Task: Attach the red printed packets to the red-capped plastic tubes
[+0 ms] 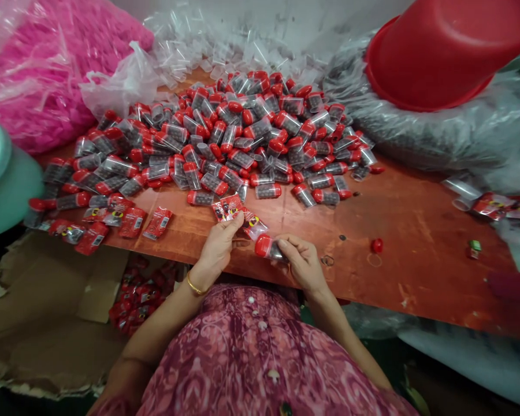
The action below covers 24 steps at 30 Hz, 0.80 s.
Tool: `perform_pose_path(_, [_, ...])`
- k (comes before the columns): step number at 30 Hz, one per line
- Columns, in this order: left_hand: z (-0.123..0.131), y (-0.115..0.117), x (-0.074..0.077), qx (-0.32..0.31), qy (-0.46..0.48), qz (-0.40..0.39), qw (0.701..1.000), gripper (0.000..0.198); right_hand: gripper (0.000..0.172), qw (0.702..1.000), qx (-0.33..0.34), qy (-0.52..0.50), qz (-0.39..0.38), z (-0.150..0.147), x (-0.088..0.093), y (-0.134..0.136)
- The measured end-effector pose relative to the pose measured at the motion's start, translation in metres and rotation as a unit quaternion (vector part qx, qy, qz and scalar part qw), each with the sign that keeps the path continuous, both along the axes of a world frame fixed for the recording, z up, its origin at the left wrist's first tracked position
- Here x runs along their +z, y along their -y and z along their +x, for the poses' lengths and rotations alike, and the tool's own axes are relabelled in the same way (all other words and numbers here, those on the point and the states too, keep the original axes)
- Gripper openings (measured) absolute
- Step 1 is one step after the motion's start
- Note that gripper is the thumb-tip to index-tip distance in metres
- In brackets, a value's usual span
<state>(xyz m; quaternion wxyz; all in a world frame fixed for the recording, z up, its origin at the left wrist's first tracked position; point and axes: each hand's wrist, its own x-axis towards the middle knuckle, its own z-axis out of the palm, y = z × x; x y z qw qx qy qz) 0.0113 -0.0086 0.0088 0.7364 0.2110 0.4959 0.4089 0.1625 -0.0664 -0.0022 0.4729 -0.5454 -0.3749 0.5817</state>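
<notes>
My left hand (219, 245) pinches a printed red packaging sleeve (255, 222) with a transparent part between thumb and fingers. Another printed red sleeve (227, 207) lies at its fingertips; whether it is also gripped is hard to tell. My right hand (303, 260) is closed around a small transparent tube (266, 247) with a red cap and dark contents. The cap points left, close to the sleeve. Beyond both hands spreads a big heap of similar red-capped tubes (242, 136). Several filled or flat red packets (132, 222) lie at the table's front left edge.
The reddish wooden table (416, 254) carries a bag of pink pieces (39, 69), loose transparent tubes (190, 40) and a red bucket (442, 52) upside down on a plastic bag (398, 127). A teal tub (8, 179) stands left. Below sits a cardboard box (47, 306) beside red packets (141, 297).
</notes>
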Motion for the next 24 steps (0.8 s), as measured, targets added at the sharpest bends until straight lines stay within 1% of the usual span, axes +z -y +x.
perform_pose_path(4, [-0.001, 0.002, 0.0, -0.003, -0.033, 0.037, 0.999, 0.044, 0.038, 1.0, -0.006, -0.004, -0.006, 0.001, 0.0, -0.002])
perform_pose_path(10, [0.0, 0.002, 0.004, -0.008, -0.038, 0.033, 0.999, 0.047, 0.038, 0.999, -0.009, 0.036, -0.008, 0.001, 0.003, -0.003])
perform_pose_path(15, [-0.001, 0.004, -0.004, -0.009, -0.08, 0.099, 0.992, 0.046, 0.035, 0.996, -0.015, 0.08, 0.039, 0.001, 0.008, -0.005])
perform_pose_path(17, [-0.002, 0.004, -0.007, -0.011, -0.095, 0.115, 0.989, 0.045, 0.034, 0.994, -0.014, 0.097, 0.044, 0.001, 0.008, -0.007])
perform_pose_path(20, [-0.001, 0.005, -0.009, -0.009, -0.084, 0.116, 0.99, 0.043, 0.035, 0.995, -0.012, 0.097, 0.038, 0.0, 0.006, -0.009])
perform_pose_path(24, [0.005, 0.009, -0.008, 0.009, -0.058, 0.125, 0.99, 0.04, 0.032, 0.991, -0.009, 0.1, 0.087, -0.002, -0.001, -0.008])
